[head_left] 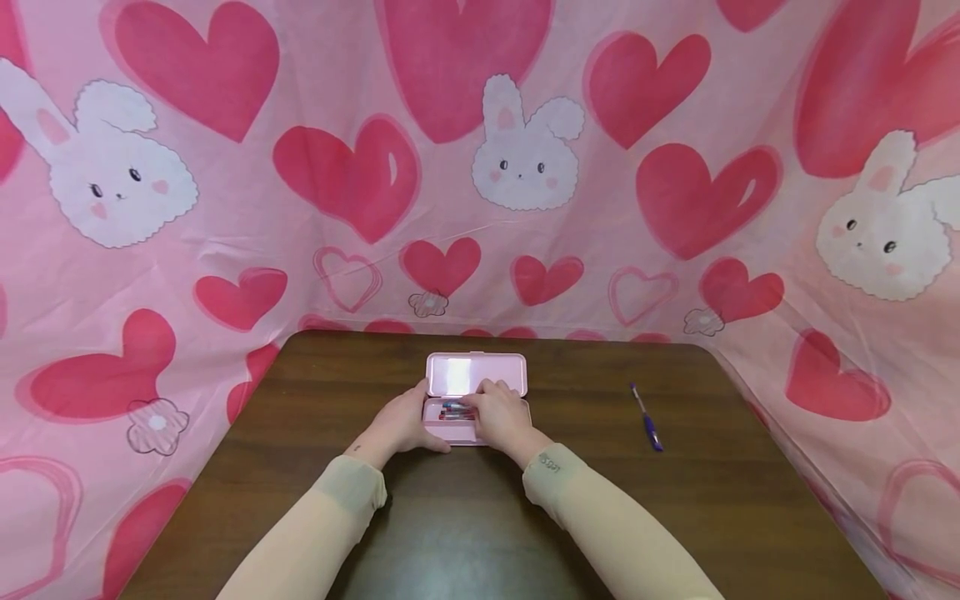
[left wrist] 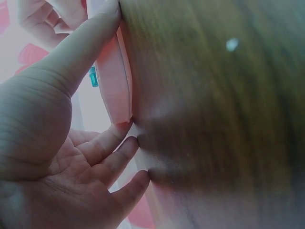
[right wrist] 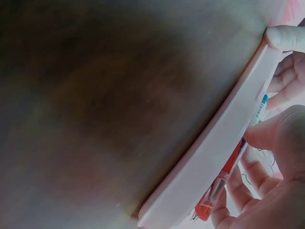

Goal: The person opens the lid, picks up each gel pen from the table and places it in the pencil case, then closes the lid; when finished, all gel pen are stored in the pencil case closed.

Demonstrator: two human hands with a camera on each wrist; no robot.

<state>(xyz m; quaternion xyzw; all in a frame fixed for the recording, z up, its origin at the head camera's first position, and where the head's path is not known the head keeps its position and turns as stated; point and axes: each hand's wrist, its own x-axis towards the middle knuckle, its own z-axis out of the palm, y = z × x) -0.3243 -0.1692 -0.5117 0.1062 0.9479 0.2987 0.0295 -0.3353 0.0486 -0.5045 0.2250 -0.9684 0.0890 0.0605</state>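
Observation:
A pink pencil case (head_left: 453,432) lies on the table, its lid (head_left: 495,366) tipped back. Several pens (head_left: 452,409) lie inside. My left hand (head_left: 401,422) holds the case's left end, with the thumb along the front wall and the fingers by the side, some tips on the table in the left wrist view. My right hand (head_left: 507,417) reaches over the right half of the case. In the right wrist view its thumb and fingers close around a red-ended pen (right wrist: 204,210) at the rim, and a teal-ended pen (right wrist: 260,108) shows beyond the thumb.
On the table (head_left: 337,375) to the right lies a blue pen (head_left: 647,419), apart from the case. A pink cloth (head_left: 457,225) with hearts and rabbits hangs behind and along both sides of the table.

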